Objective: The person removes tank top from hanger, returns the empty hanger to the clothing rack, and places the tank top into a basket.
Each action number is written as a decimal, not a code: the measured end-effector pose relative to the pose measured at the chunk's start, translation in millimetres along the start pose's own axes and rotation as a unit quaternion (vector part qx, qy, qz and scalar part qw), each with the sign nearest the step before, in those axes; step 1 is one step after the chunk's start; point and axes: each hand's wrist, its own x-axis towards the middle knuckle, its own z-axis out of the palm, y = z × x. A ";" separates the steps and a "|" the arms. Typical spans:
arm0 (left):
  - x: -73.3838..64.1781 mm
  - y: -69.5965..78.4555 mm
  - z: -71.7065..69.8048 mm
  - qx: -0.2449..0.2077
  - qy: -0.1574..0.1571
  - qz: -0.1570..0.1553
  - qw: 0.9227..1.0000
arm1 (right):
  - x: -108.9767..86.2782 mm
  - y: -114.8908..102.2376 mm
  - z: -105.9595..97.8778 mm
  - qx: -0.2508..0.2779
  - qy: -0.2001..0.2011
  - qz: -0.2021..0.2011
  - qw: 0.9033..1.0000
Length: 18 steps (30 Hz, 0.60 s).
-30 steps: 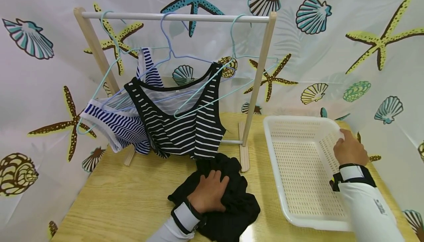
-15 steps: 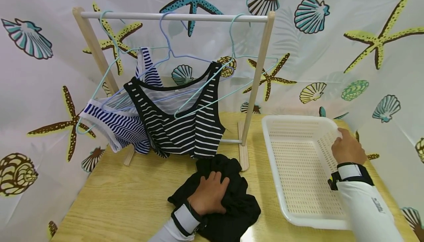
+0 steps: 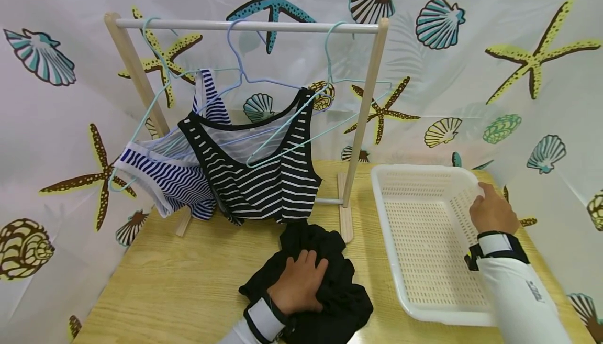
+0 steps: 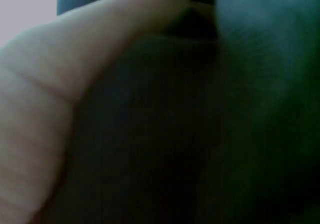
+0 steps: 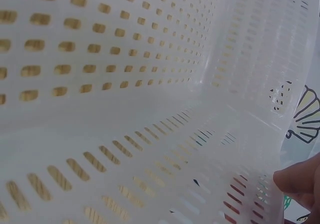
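In the head view a crumpled black garment (image 3: 346, 286) lies on the table in front of the drying rack. My left hand (image 3: 299, 281) rests on top of it with fingers spread. In the left wrist view my left thumb (image 4: 95, 39) presses against dark cloth, very close and dim. On the right, a white plastic basket (image 3: 391, 250) with slotted walls stands with nothing in it. My right hand (image 3: 493, 210) grips its right rim. The right wrist view shows my thumb (image 5: 300, 176) on the inner side of that rim and the other fingers behind the wall.
A small wooden rack (image 3: 363, 119) holds several hangers on its white bar (image 3: 282, 25). A black-and-white striped top (image 3: 254, 187) and a blue-and-white striped garment (image 3: 174, 181) hang there. The right hanger (image 3: 292, 147) is bare. A shell-print curtain backs the wooden table (image 3: 188, 281).
My left hand and the black garment under it sit slightly lower in the view. My right hand keeps its hold on the basket rim, and the view has shifted a little.
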 end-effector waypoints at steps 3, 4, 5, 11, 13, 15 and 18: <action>-1.1 1.2 0.0 0.000 -0.003 0.001 1.000 | 0.0 -1.0 0.0 0.000 0.001 0.000 1.000; -1.3 1.5 0.1 0.000 -0.004 0.001 1.000 | -0.2 -1.3 -0.1 0.001 0.001 0.000 1.000; -1.7 2.0 0.2 0.000 -0.005 0.001 1.000 | -0.3 -1.4 -0.2 0.002 0.001 0.000 1.000; -5.1 4.6 -0.1 0.008 -0.001 0.007 1.000 | -1.3 -1.1 -0.6 0.004 0.000 0.001 1.000; -6.3 5.5 -0.5 0.010 0.002 0.009 1.000 | -1.6 -0.9 -0.9 0.002 -0.001 0.002 1.000; -7.0 6.3 -1.0 0.011 0.002 0.009 1.000 | -2.2 -0.9 -1.1 0.002 -0.002 0.003 1.000; -7.1 7.3 -1.3 0.011 0.000 0.008 1.000 | -3.3 -1.8 -2.3 0.001 -0.002 0.004 1.000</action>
